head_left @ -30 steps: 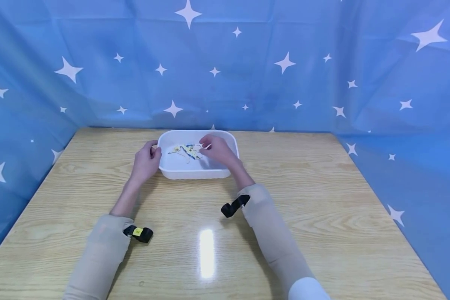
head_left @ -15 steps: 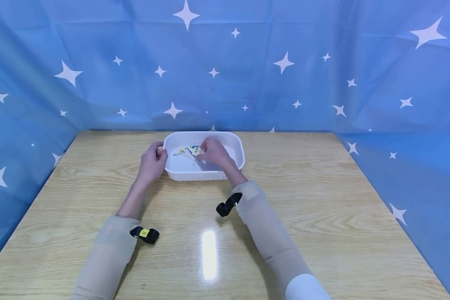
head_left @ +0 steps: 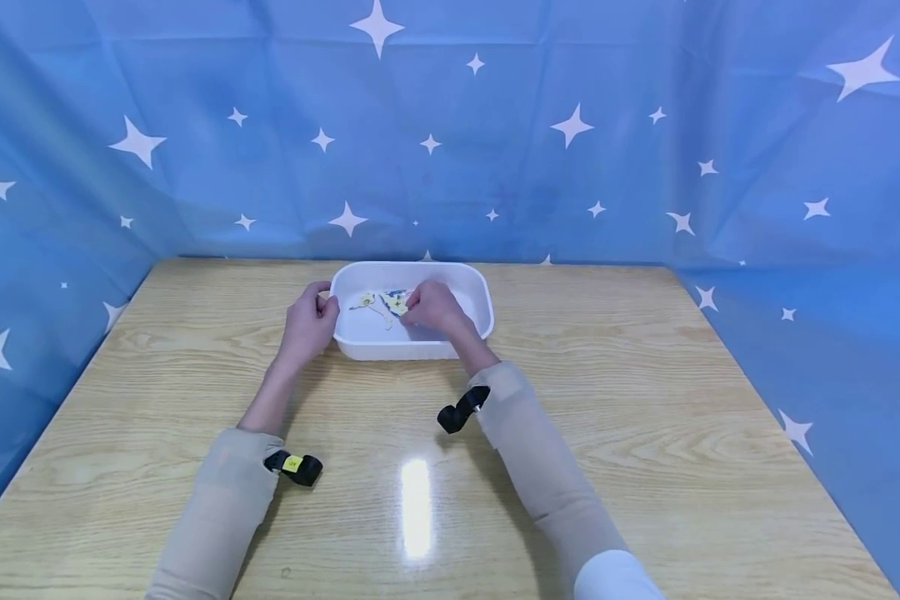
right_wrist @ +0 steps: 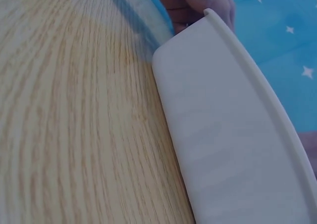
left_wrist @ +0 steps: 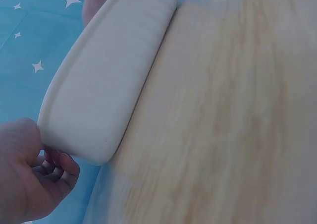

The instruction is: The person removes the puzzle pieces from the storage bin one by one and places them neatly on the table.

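Observation:
A white plastic tub (head_left: 401,351) stands near the table's back edge. My left hand (head_left: 307,327) grips its left end; in the left wrist view the curled fingers (left_wrist: 62,172) meet the tub's rim. Inside the tub lies a small flat piece with a yellow, white and blue pattern (head_left: 394,303). My right hand (head_left: 437,308) reaches in over the front wall and pinches this piece at its right edge, fingertips partly hidden. Left of it lie a small yellowish bit (head_left: 364,300) and a thin pale strip (head_left: 384,316). The wrist views show only the tub's outer walls.
The wooden table (head_left: 607,433) spreads in front and to both sides. A blue curtain with white stars (head_left: 495,167) hangs right behind the tub and along both sides. Black wrist cameras (head_left: 300,469) stick out from both sleeves.
The tub has shifted slightly right together with my left hand. My right hand's fingers have lowered and closed onto the patterned piece's right edge.

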`<state>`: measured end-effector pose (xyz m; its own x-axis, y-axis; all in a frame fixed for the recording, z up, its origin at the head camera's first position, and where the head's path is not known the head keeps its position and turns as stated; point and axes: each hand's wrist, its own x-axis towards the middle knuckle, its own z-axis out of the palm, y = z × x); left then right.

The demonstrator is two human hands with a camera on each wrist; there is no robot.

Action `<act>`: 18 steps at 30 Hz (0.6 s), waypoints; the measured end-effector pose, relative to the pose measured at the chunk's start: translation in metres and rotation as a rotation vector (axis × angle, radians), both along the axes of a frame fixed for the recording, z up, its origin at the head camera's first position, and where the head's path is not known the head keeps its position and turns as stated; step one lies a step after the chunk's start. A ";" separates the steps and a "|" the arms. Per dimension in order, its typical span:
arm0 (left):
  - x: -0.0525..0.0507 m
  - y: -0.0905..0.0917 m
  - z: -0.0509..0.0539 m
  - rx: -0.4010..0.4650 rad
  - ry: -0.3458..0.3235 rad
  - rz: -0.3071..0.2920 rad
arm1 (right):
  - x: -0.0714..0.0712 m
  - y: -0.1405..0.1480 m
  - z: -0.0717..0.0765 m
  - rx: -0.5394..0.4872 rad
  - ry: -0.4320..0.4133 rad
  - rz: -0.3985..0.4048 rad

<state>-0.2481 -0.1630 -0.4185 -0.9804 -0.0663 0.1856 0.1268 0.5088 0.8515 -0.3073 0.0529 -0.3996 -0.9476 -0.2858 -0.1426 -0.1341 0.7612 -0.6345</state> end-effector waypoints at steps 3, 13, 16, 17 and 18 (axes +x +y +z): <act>-0.001 0.000 0.000 -0.005 -0.003 -0.009 | 0.001 0.002 0.002 -0.019 -0.003 -0.007; 0.003 0.001 -0.003 0.001 -0.021 -0.017 | 0.008 0.012 0.000 -0.086 -0.011 -0.025; 0.001 0.000 -0.002 -0.010 -0.001 -0.014 | 0.009 0.015 0.002 -0.121 -0.005 -0.024; 0.001 0.000 -0.002 -0.012 0.009 -0.016 | 0.009 0.017 0.003 -0.132 -0.001 -0.028; 0.000 0.000 -0.001 -0.013 0.015 -0.020 | 0.009 0.018 0.004 -0.142 0.006 -0.031</act>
<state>-0.2483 -0.1628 -0.4197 -0.9786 -0.0446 0.2010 0.1496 0.5167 0.8430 -0.2983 0.0713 -0.3954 -0.9570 -0.2735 -0.0967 -0.1163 0.6673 -0.7356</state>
